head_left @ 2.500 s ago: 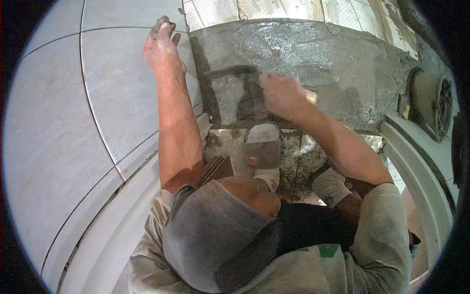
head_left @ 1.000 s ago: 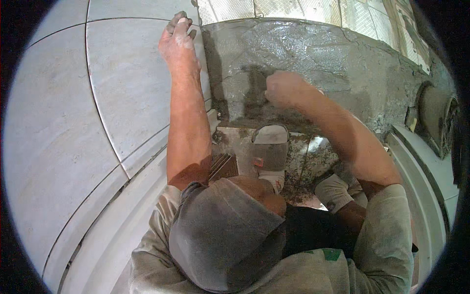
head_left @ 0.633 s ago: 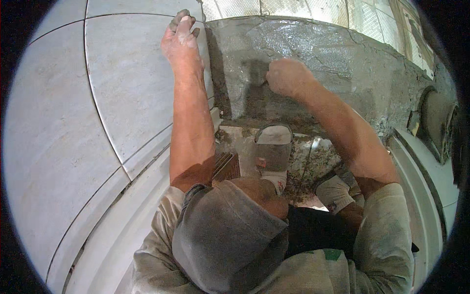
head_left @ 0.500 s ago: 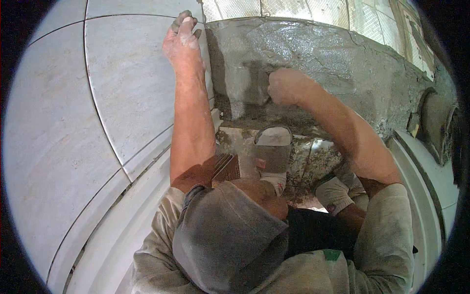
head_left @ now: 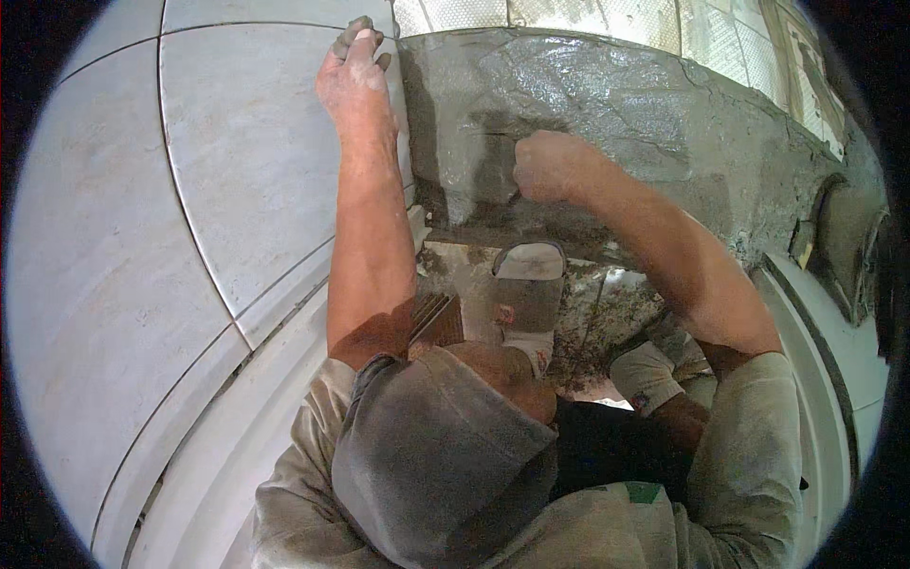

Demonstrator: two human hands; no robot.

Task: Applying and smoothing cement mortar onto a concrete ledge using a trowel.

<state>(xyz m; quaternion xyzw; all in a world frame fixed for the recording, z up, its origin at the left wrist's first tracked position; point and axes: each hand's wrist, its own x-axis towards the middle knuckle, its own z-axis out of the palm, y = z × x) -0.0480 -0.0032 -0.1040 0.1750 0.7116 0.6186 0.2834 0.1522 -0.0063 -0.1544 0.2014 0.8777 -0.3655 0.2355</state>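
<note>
My left hand [head_left: 358, 71], its fingertips coated grey, rests at the edge of the pale tiled surface [head_left: 242, 142] at upper left, fingers bent and slightly apart. My right hand [head_left: 555, 166] is closed on a trowel, largely hidden by the hand, over a strip of wet grey mortar [head_left: 645, 119]. A dark shadow falls on the mortar left of it.
Textured white tiles [head_left: 597, 17] border the mortar at the top. A mortar-caked dark container [head_left: 844, 242] sits at right. My sandalled foot [head_left: 526, 294] is on a dirty lower surface, beside stacked brown tiles [head_left: 436, 318]. Pale frames [head_left: 806, 351] curve along both sides.
The view has shifted slightly, with my left hand now farther right in the picture. My right hand has swept up and down slightly over the mortar, and the wooden handle has become hidden.
</note>
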